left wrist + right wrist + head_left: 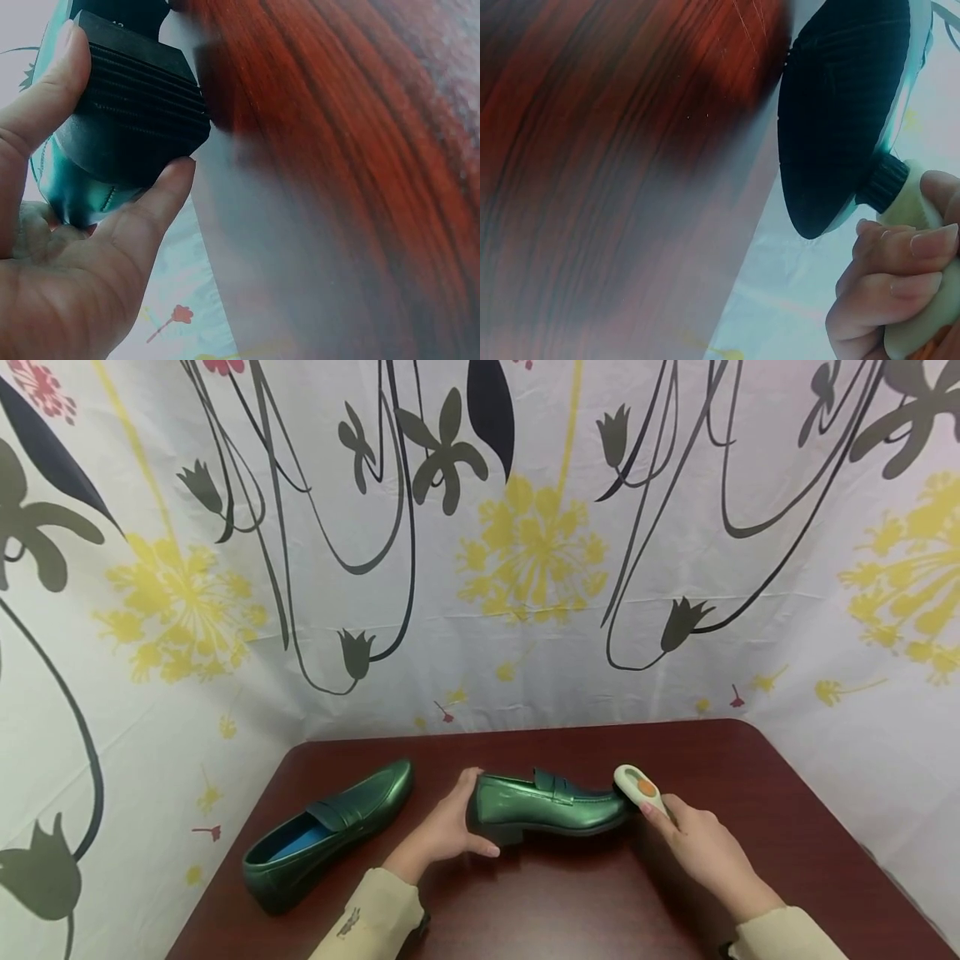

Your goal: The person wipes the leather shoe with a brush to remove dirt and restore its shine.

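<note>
My left hand [447, 822] grips a shiny green loafer [517, 803] by its heel, with the toe pointing right. In the left wrist view the fingers and thumb close around the black ridged heel [142, 97]. The shoe is held off the table, its dark sole [840, 112] showing in the right wrist view. My right hand [705, 852] holds a small pale green shoe brush [637, 785] with an orange spot. Its dark bristles [885, 184] touch the toe of the loafer. The palm side of the right hand is hidden in the head view.
A second green loafer [330, 831] with a blue insole lies at the left of the dark red wooden table [555, 893], toe toward the back. Behind the table and at its sides hangs a white cloth [480, 677] with flower prints.
</note>
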`<state>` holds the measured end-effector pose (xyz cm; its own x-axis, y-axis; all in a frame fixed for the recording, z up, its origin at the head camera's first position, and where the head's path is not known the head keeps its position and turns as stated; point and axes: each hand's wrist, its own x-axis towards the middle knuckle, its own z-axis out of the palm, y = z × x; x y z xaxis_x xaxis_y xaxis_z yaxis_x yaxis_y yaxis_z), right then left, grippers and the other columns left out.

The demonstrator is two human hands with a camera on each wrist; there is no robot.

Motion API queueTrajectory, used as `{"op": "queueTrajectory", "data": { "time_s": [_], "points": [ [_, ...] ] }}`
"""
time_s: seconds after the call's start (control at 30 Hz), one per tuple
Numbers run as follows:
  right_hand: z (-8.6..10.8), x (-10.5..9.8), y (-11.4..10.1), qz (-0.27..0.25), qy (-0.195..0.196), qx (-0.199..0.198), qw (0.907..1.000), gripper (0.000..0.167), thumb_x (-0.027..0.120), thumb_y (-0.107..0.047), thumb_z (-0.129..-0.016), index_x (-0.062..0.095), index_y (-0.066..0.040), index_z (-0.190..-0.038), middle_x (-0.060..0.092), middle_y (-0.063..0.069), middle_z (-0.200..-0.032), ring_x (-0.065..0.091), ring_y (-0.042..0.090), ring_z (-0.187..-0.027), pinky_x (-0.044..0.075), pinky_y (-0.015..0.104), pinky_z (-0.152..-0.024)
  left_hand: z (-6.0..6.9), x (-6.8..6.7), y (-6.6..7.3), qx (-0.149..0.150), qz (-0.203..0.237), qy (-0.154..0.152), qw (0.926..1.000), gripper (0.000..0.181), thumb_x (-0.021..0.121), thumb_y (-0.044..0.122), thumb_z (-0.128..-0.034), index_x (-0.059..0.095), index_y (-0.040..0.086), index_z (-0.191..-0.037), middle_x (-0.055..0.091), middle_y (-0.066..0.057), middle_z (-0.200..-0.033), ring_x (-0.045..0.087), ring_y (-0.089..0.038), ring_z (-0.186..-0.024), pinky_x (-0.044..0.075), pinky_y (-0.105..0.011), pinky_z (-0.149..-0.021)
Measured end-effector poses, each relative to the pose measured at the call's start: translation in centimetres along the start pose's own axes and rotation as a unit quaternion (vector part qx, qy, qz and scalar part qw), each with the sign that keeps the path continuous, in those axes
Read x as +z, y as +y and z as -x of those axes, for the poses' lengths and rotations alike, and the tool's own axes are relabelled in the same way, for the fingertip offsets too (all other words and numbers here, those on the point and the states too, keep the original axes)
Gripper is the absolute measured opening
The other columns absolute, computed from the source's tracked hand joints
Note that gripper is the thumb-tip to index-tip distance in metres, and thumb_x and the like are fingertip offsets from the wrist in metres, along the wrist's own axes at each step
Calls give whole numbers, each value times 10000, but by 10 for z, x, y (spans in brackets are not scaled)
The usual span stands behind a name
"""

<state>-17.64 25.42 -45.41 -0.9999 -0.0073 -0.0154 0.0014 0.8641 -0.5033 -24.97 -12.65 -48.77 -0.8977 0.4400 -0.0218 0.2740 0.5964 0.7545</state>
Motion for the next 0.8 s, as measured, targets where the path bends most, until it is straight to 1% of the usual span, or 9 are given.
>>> {"op": "queueTrajectory", "data": {
  "time_s": [0.1, 0.17, 0.3, 0.4, 0.53, 0.67, 0.8],
  "points": [
    [1, 0, -5, -13, 6, -13, 10000, 771, 346, -673, -1014, 505, -8, -1369, 565, 23, -795, 518, 183, -710, 393, 352, -592, 0, 0, 1, -8, 28, -1, 10000, 1232, 940, 331, -698, 139, 197, -1625, 140, -62, -1703, 249, -309, -1535, 304, -572, -1194],
    [2, 1, -8, 9, 37, -52, 10000, 746, 347, -676, -1012, 523, -29, -1339, 550, 21, -774, 509, 182, -693, 382, 351, -579, 0, -1, 2, -10, 31, 7, 10000, 1228, 939, 321, -702, 139, 198, -1626, 137, -63, -1704, 240, -310, -1539, 302, -571, -1195],
    [5, 4, -16, 5, 95, -99, 9999, 655, 359, -676, -1010, 552, -85, -1217, 489, 19, -715, 468, 175, -641, 343, 339, -545, 1, -1, 2, -40, 11, 24, 10000, 1224, 945, 318, -693, 159, 206, -1625, 150, -56, -1703, 227, -304, -1546, 293, -565, -1203],
    [7, 7, -21, -20, 121, -87, 9999, 617, 367, -680, -1005, 550, -107, -1142, 460, 19, -691, 444, 171, -608, 328, 334, -525, 1, -1, 1, -64, -13, 59, 10000, 1219, 950, 325, -683, 180, 208, -1622, 171, -50, -1698, 229, -302, -1547, 288, -564, -1205],
    [9, 10, -28, -33, 110, -62, 9999, 632, 366, -693, -998, 551, -104, -1133, 467, 23, -683, 445, 171, -588, 330, 335, -509, 1, -1, 1, -79, -48, 98, 9999, 1211, 952, 315, -682, 193, 204, -1619, 187, -57, -1695, 243, -313, -1541, 295, -576, -1198],
    [10, 13, -34, -9, 103, -86, 9999, 659, 361, -696, -998, 554, -89, -1165, 475, 23, -684, 454, 170, -591, 334, 338, -507, 2, 0, 1, -95, -33, 104, 9999, 1209, 952, 287, -687, 189, 206, -1621, 180, -58, -1697, 245, -316, -1540, 302, -578, -1193],
    [12, 16, -39, 13, 195, -152, 9997, 624, 392, -669, -1005, 573, -102, -1194, 490, 9, -685, 473, 168, -616, 353, 333, -529, 2, 0, 3, -142, 1, 109, 9998, 1206, 948, 276, -693, 182, 230, -1622, 176, -43, -1698, 246, -306, -1541, 301, -572, -1197]
  ]
}}
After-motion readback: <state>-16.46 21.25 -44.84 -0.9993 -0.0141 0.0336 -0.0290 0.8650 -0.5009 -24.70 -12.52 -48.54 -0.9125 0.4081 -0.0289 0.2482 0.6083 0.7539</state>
